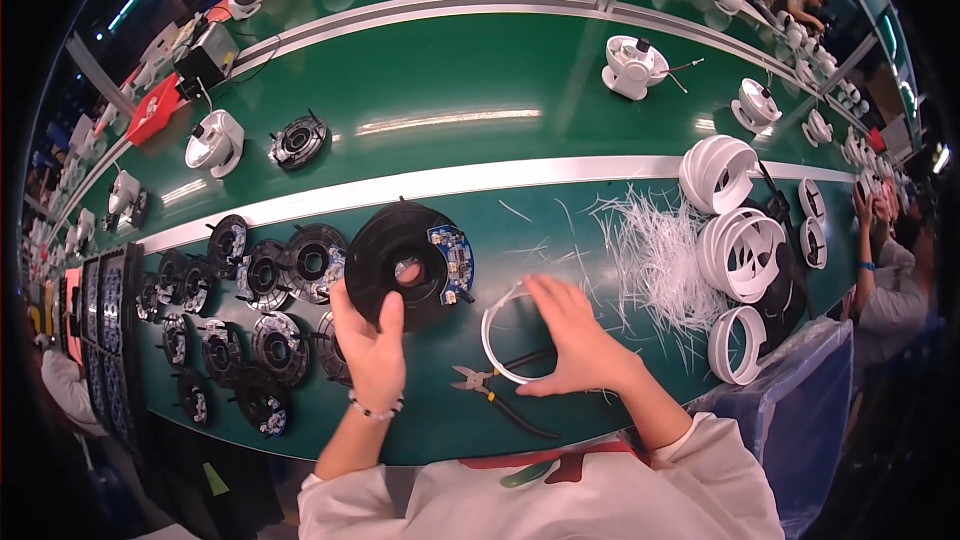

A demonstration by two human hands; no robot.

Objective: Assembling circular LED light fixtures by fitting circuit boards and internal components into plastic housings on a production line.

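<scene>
My left hand (pixel 375 350) grips a round black housing (pixel 385 260) by its lower left edge and holds it up above the bench. A blue circuit board (pixel 455 258) sits on the housing's right side, and a hole opens at its centre. Curled around the right side of a thin white plastic ring (pixel 488 335), my right hand (pixel 575 335) holds it upright, apart from the housing. Beneath the ring lie cutting pliers (pixel 478 380) with black and yellow handles, partly hidden by the ring and my hand.
Several similar black housings (pixel 280 345) cover the bench's left. Thin white plastic strips (pixel 655 265) are heaped on the right, beside stacked white rings (pixel 740 255). A white rail (pixel 450 180) borders the green conveyor (pixel 430 80), carrying white camera bodies (pixel 632 68). Other people sit around the line.
</scene>
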